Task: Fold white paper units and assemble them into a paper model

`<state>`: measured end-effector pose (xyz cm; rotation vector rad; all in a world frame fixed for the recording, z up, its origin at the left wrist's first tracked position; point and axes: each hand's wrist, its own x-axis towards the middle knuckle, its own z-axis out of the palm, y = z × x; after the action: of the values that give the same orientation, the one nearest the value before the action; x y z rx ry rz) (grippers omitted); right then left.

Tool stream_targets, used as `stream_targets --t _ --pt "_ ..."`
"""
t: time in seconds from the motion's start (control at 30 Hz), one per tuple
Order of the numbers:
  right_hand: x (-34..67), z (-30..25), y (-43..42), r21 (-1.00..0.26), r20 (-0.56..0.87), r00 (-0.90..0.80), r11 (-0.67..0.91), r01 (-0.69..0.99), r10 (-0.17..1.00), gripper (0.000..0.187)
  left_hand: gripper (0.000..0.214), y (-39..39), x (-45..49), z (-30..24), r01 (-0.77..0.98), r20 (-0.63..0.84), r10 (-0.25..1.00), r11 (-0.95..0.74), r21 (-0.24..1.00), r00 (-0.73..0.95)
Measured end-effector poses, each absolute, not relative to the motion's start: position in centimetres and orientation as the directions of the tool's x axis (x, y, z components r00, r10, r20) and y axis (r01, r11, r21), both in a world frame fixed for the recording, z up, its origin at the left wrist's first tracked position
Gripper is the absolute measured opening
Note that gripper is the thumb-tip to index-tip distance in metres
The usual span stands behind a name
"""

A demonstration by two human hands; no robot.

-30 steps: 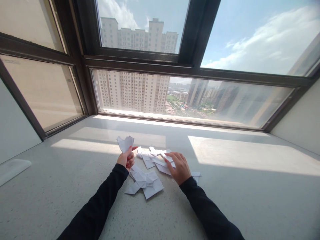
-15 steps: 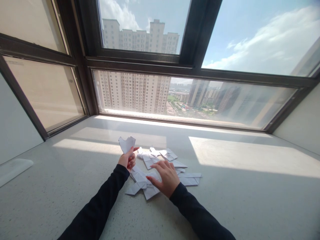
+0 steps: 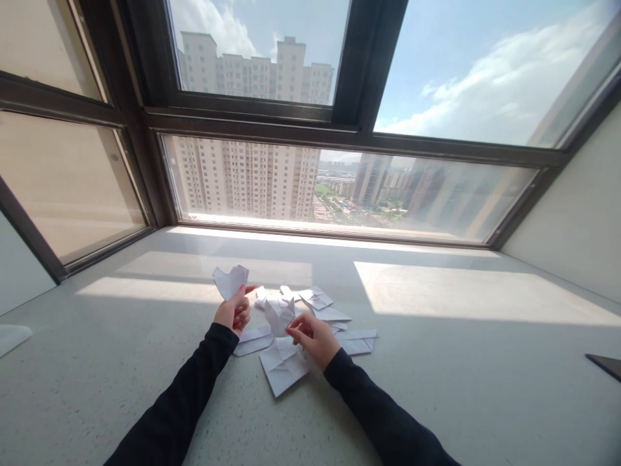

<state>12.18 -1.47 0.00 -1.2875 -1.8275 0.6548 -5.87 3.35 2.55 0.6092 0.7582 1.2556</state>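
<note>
My left hand (image 3: pixel 233 313) is closed around the lower end of folded white paper (image 3: pixel 229 283), whose notched top stands up above the fingers. To its right, my right hand (image 3: pixel 310 336) pinches another folded paper piece (image 3: pixel 280 316), raised and tilted over the pile. Below it a squarish folded paper (image 3: pixel 284 369) lies flat on the sill. A long folded strip (image 3: pixel 253 341) rests just beneath my left hand. More folded papers (image 3: pixel 316 298) lie behind and to the right of my right hand, partly overlapping. Whether the left hand holds one sheet or more is hidden.
The pale speckled windowsill (image 3: pixel 436 388) spreads around the papers, with a dark window frame (image 3: pixel 339 236) along its back. A white object (image 3: pixel 12 338) sits at the left edge. A dark flat object (image 3: pixel 604 366) shows at the right edge.
My right hand has closed from an open reach over the pile and lifted a folded paper piece. My left hand keeps its hold. The view has turned slightly right.
</note>
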Motion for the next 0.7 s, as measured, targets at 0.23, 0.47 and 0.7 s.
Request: stream_targets --t 0.23,0.47,0.7 --pt "16.3 1.7 -0.8 -0.377 0.486 -0.101 0.312 0.872 0.868 0.040 0.016 3.4 -5.9 2.3 -0.597 -0.156 0.976 0.217 0.772 0.152" --pt "19.5 -0.2 0.3 -0.405 0.322 -0.100 0.233 0.884 0.941 0.033 0.019 3.5 -5.7 2.0 -0.598 -0.158 0.971 0.236 0.766 0.181" --pt "18.2 0.7 0.3 -0.566 0.452 -0.012 0.297 0.769 0.892 0.048 0.019 3.5 -5.8 2.0 -0.596 -0.162 0.970 0.239 0.767 0.181"
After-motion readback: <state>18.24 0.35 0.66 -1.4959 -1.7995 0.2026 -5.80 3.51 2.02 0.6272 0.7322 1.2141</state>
